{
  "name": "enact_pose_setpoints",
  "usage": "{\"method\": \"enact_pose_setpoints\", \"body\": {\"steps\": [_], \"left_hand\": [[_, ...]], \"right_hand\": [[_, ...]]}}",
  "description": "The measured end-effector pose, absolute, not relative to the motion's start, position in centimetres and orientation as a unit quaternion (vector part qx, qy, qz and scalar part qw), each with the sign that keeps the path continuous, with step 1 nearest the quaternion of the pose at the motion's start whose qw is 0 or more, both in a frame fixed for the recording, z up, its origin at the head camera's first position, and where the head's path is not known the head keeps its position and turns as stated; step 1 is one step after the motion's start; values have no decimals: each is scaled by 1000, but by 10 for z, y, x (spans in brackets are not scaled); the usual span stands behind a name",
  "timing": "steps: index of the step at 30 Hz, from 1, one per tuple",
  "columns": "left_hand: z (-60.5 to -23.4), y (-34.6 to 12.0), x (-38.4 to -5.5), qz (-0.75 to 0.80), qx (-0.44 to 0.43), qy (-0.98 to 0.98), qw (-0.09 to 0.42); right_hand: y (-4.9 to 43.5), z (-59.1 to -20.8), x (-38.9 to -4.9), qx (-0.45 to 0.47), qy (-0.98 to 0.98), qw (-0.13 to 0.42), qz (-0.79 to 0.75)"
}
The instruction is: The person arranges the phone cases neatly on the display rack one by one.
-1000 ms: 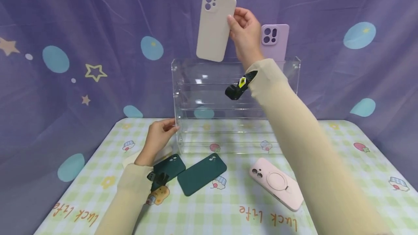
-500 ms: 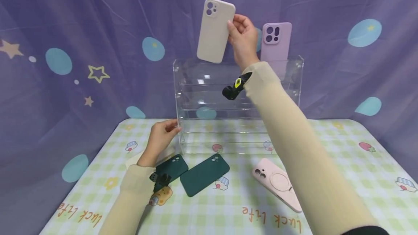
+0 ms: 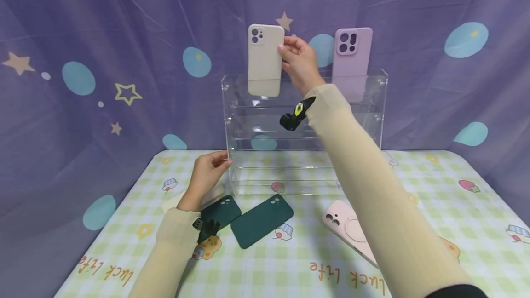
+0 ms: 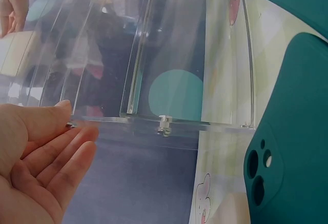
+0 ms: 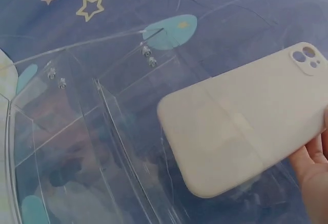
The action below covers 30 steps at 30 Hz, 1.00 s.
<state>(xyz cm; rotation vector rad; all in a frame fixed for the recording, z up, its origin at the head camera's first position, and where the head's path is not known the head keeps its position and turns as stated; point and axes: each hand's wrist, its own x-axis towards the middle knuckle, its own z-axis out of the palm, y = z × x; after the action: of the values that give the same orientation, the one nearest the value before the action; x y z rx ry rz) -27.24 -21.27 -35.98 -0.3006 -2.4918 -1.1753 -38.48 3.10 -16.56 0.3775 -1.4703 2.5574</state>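
Between the thumb and fingers of my right hand is the right edge of a cream phone case, held upright with its camera cutouts at the top left. Its lower end shows through the clear front of the top tier of an acrylic display rack. The right wrist view shows the case tilted, lower end behind the clear panel. Low on the rack's left side, my left hand pinches the side panel, thumb on one face and fingers on the other. A lilac phone case stands at the top tier's right.
Two dark green phone cases lie on the checked tablecloth before the rack. A pink phone case with a ring lies to the right, partly behind my right forearm. A cream flat thing shows beneath my left wrist. A purple curtain hangs behind.
My right hand has lowered the cream phone case from above the rack into the top tier and brought it nearly upright. My left hand stays at the rack's side.
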Motion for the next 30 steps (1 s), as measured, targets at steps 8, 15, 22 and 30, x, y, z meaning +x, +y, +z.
{"method": "enact_pose_setpoints", "body": {"steps": [8,15,22,30], "left_hand": [[-361,-214,-271,-421,-100,-883,182],[-361,-214,-269,-426,-93,-881,181],[-360,-213,-268,-429,-88,-882,176],[-360,-213,-267,-427,-92,-883,173]], "right_hand": [[33,-166,-384,118,-542,51,830],[31,-162,-382,106,-587,45,802],[32,-160,-380,98,-635,55,764],[36,-157,-377,86,-654,45,750]]}}
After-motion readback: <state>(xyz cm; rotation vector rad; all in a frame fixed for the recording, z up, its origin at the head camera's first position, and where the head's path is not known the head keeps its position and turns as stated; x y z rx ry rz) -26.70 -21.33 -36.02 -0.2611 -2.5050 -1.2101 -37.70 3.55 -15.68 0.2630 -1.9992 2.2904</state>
